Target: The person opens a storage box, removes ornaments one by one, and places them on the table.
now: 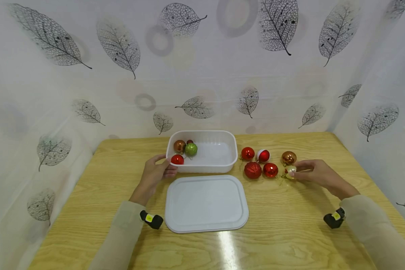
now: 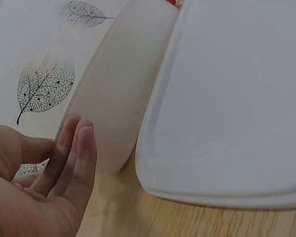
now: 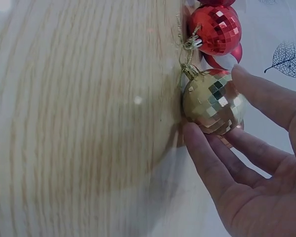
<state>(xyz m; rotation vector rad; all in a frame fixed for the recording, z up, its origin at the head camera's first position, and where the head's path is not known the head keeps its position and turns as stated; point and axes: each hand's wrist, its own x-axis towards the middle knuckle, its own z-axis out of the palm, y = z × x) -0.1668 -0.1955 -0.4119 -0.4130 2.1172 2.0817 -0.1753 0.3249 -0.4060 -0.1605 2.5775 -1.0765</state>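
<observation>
My left hand (image 1: pixel 154 172) holds the front left corner of a white plastic container (image 1: pixel 219 168), thumb at the rim and fingers against the outer wall (image 2: pixel 113 94). Inside lie a red bauble (image 1: pixel 177 160), a copper bauble (image 1: pixel 179 146), a glittery green bauble (image 1: pixel 191 149) and a small dark red one (image 1: pixel 189 142). On the right, my right hand (image 1: pixel 315 173) grips a shiny gold faceted bauble (image 3: pixel 213 106) between thumb and fingers, low over the table. Its gold string loop points away from the palm. Just behind it sits another copper bauble (image 1: pixel 288 157).
Several red baubles, including a textured one (image 1: pixel 252 170) and a red-and-white one (image 1: pixel 263 155), lie between container and right hand. A white lid (image 1: pixel 206 204) rests flat in front of the container. A leaf-patterned curtain (image 1: pixel 202 82) surrounds the wooden table (image 1: pixel 283 228).
</observation>
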